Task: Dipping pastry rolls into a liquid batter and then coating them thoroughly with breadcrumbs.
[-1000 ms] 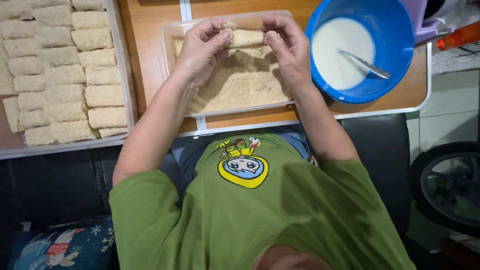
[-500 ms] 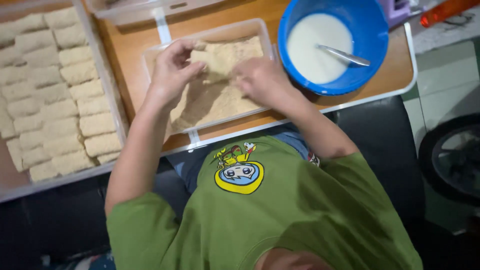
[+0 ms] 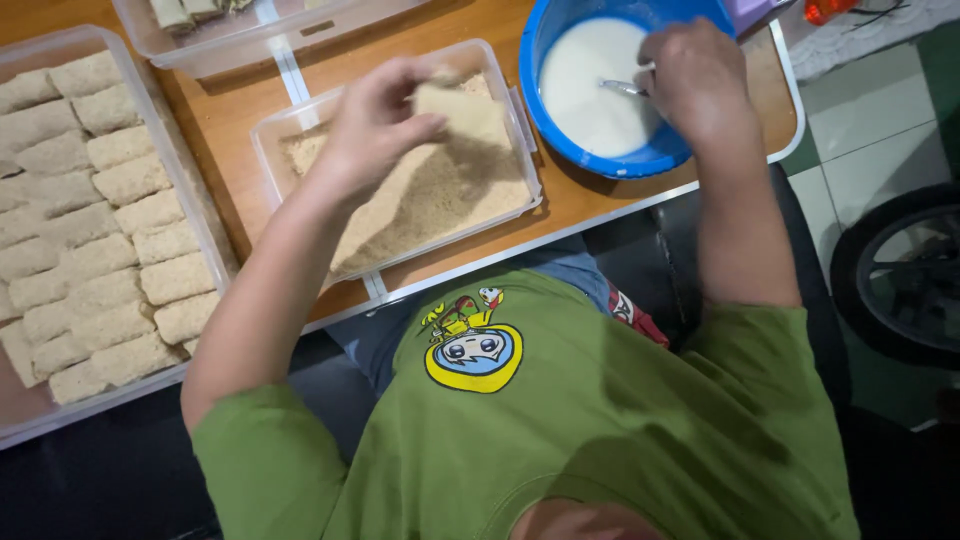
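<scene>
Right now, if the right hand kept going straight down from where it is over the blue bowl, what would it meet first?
Probably the white batter in the blue bowl: the right hand sits over the bowl's rim, at the spoon. Its height above the liquid is unclear.

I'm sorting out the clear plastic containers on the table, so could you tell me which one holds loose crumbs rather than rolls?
The middle container, right under the left hand, holds loose breadcrumbs; the large tray at the left holds rows of coated rolls.
</scene>
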